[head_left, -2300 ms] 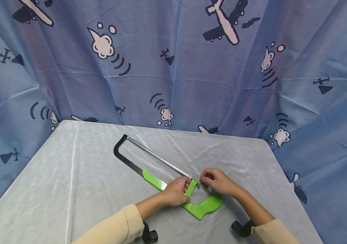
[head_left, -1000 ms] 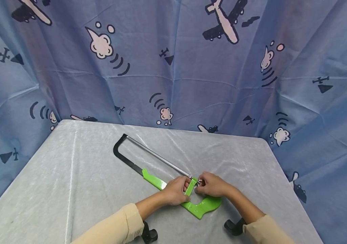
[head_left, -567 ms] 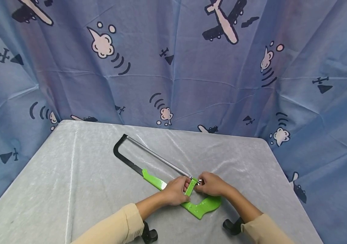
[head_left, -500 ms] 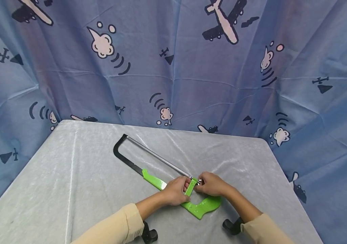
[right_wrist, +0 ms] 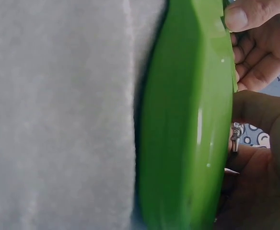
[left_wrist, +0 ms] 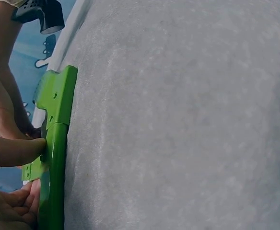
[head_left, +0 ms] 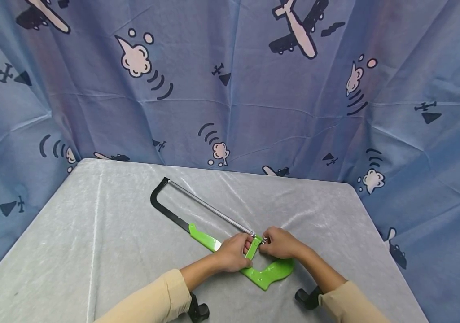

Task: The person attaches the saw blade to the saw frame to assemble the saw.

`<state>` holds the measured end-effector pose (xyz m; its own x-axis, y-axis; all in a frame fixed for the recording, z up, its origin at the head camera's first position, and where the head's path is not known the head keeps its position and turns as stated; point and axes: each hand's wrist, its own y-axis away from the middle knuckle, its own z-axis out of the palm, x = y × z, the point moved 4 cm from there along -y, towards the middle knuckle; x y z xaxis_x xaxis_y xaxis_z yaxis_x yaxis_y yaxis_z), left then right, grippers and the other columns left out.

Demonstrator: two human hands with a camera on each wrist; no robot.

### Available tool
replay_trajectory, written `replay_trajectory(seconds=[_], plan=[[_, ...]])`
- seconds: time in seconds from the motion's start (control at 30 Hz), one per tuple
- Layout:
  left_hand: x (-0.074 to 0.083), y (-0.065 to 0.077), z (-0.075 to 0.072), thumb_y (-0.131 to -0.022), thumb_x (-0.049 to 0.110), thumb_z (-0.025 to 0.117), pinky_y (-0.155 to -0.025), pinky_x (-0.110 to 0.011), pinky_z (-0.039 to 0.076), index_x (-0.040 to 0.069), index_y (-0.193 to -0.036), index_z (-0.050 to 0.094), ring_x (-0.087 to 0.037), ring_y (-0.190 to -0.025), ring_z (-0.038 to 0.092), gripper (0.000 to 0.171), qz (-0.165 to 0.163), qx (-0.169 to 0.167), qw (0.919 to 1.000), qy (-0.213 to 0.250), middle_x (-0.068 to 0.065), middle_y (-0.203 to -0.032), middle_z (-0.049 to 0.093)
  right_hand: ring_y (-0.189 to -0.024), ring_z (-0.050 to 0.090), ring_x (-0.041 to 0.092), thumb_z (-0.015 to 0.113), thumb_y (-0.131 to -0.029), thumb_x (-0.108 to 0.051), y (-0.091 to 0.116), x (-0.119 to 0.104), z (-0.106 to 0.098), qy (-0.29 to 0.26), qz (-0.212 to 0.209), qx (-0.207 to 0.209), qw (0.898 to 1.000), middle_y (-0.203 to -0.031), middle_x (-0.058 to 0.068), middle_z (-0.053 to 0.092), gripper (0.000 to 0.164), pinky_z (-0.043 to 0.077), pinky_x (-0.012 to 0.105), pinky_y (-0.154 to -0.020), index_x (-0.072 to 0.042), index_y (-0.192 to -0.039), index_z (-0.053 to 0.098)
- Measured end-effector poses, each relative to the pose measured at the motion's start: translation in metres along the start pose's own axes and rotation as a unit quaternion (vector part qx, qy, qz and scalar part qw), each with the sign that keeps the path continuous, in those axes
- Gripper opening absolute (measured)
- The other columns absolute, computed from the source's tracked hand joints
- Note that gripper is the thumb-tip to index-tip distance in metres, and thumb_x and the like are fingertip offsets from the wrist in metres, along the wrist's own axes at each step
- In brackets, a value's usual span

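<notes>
A hacksaw (head_left: 273,272) with a bright green handle and a black front frame lies slantwise on the table, its silvery blade side (head_left: 211,208) facing away from me. My left hand (head_left: 231,255) grips the green upright beside the handle, thumb on the near side and fingers beyond. At the blade's handle end sticks out a small metal wing nut (head_left: 265,241), which my right hand (head_left: 282,243) pinches between thumb and fingers. In the right wrist view the green handle (right_wrist: 188,120) hides part of the right fingers, while the wing nut (right_wrist: 236,133) shows beside them.
A pale grey velvety cloth (head_left: 133,264) with creases covers the table. Behind stands a blue curtain (head_left: 189,125) printed with planes and clouds. Black wrist devices, one on the left (head_left: 198,310) and one on the right (head_left: 307,298), show near the sleeves.
My right hand has shifted slightly left and closed its fingers on the wing nut, then stayed there with small finger movements. The left hand and the hacksaw have kept their places.
</notes>
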<state>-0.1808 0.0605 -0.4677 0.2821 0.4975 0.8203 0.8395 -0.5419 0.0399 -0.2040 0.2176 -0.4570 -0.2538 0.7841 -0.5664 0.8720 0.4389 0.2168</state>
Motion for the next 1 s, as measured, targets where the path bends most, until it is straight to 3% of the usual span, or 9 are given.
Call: replay_trajectory(seconds=[0.43,0.7,0.83,1.0], plan=[[0.001,0.0,-0.001,-0.071,0.001,0.082,-0.075,-0.021,0.042,0.002,-0.111,0.059,-0.009,-0.081,0.052,0.046,-0.008,-0.005,0.9999,0.001,0.002,-0.087,0.056,-0.059,0.045,0.008,0.07,-0.073,-0.009,-0.006,0.006,-0.004,-0.021,-0.022,0.008,1.0,-0.064,-0.007,0.047,0.016,0.037,0.023,-0.055,-0.01,-0.07,0.054],[-0.001,-0.001,0.0,-0.072,0.002,0.081,-0.075,-0.021,0.041,0.002,-0.113,0.059,-0.008,-0.081,0.052,0.046,-0.012,-0.009,0.9999,0.0,0.002,-0.088,0.055,-0.062,0.047,0.008,0.074,-0.082,-0.015,-0.004,0.017,-0.009,-0.116,-0.035,-0.04,0.992,-0.069,-0.003,0.051,0.019,0.04,0.022,-0.056,-0.004,-0.086,0.06],[-0.001,-0.001,0.0,-0.071,0.001,0.081,-0.075,-0.02,0.042,0.002,-0.112,0.06,-0.008,-0.081,0.053,0.046,-0.007,-0.007,0.9999,0.004,0.002,-0.088,0.056,-0.064,0.049,0.01,0.07,-0.088,-0.015,-0.003,0.024,-0.011,-0.176,-0.023,-0.06,0.982,-0.072,-0.001,0.054,0.019,0.042,0.023,-0.057,0.001,-0.092,0.061],[-0.001,-0.001,-0.001,-0.071,0.002,0.081,-0.075,-0.02,0.042,0.002,-0.112,0.06,-0.008,-0.082,0.053,0.047,-0.001,-0.006,1.0,-0.001,0.002,-0.088,0.056,-0.07,0.055,0.016,0.064,-0.092,-0.014,0.0,0.027,-0.015,-0.21,-0.005,-0.069,0.975,-0.078,0.004,0.06,0.019,0.045,0.027,-0.061,0.003,-0.099,0.061]])
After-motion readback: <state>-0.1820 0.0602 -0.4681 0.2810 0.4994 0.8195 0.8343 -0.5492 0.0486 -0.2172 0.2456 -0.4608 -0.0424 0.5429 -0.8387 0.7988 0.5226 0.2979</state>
